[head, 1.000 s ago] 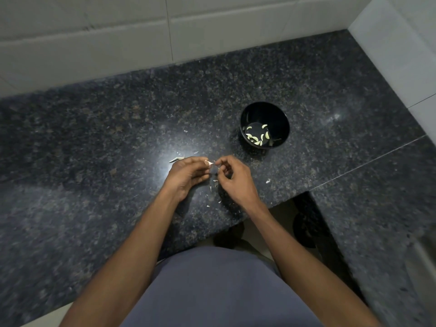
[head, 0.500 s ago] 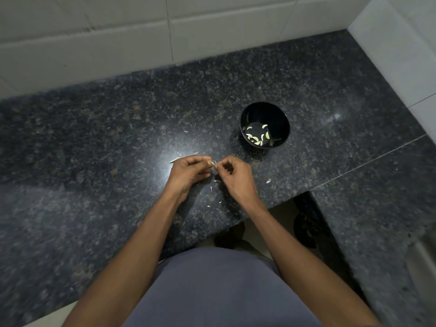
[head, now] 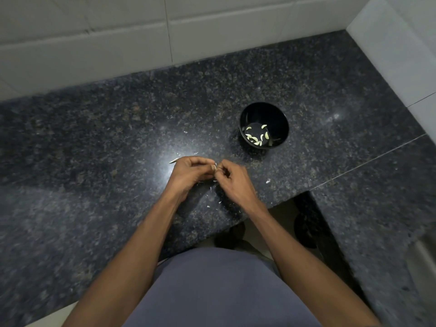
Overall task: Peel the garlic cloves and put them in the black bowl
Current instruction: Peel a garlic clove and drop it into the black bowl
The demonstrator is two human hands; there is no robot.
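My left hand and my right hand meet over the dark granite counter, fingertips together. Between them they pinch a small pale garlic clove, mostly hidden by the fingers. The black bowl stands behind and to the right of my hands, a short way off. Several peeled cloves lie in its bottom.
Small white flakes of garlic skin are scattered on the counter around and under my hands; a longer pale piece lies just left of my left hand. A tiled wall runs behind and at the right. The counter edge steps back near my right wrist.
My hands have drawn closer together, so the clove between the fingertips shows less. The bowl has not moved.
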